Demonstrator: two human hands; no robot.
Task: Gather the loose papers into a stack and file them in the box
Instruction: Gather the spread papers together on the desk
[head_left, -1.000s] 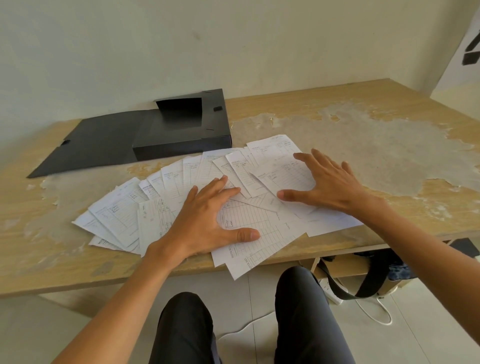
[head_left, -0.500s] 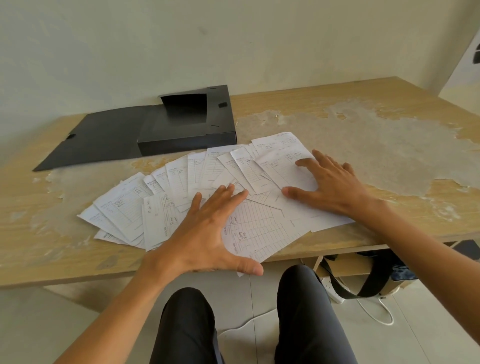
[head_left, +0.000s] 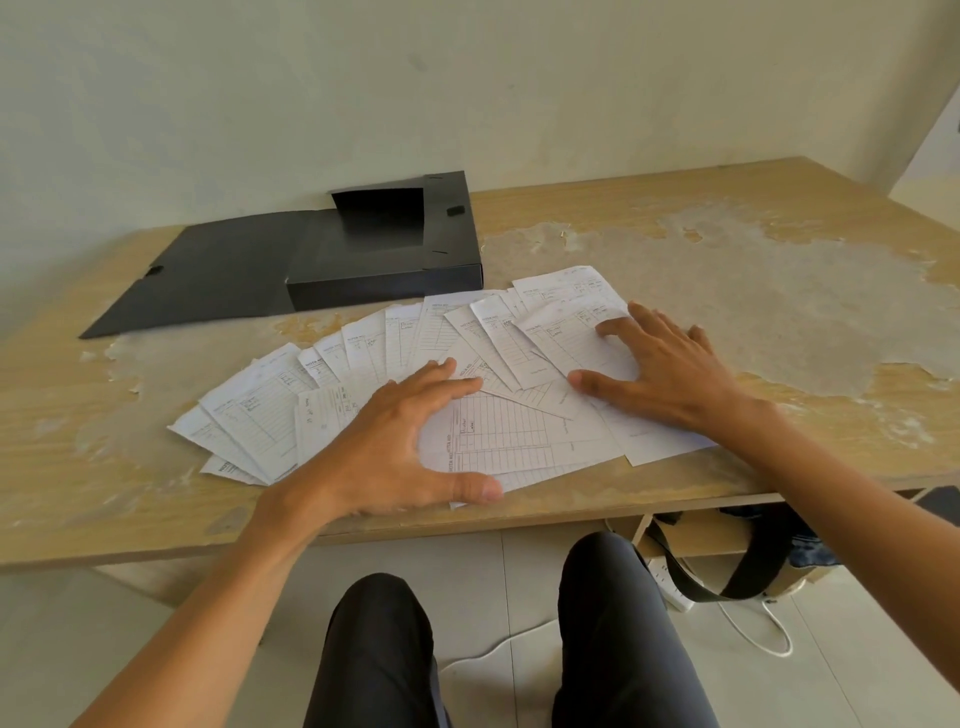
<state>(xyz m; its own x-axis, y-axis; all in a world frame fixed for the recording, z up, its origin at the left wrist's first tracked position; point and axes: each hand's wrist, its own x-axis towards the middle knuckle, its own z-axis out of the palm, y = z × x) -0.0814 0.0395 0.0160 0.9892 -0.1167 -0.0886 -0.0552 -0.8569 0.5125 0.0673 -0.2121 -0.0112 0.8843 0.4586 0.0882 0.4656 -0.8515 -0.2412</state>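
Observation:
Several white printed papers (head_left: 260, 410) lie fanned out across the front of the wooden table (head_left: 779, 291). My left hand (head_left: 405, 447) lies flat on the middle of the fan, fingers apart, thumb at the table's front edge. My right hand (head_left: 660, 369) rests spread on the sheets at the right end. Neither hand grips a sheet. Behind the papers sits the black file box (head_left: 384, 260), open, with its lid flap lying flat to the left.
The tabletop has large worn, peeling patches on the right. A wall runs close behind the table. Below the front edge are my knees (head_left: 608, 623), a shelf with a dark bag strap (head_left: 691, 571), and a white cable on the tiled floor.
My left hand has slid toward the table's front edge, drawing the bottom sheets back onto the table. My right hand has shifted slightly farther onto the right-hand sheets.

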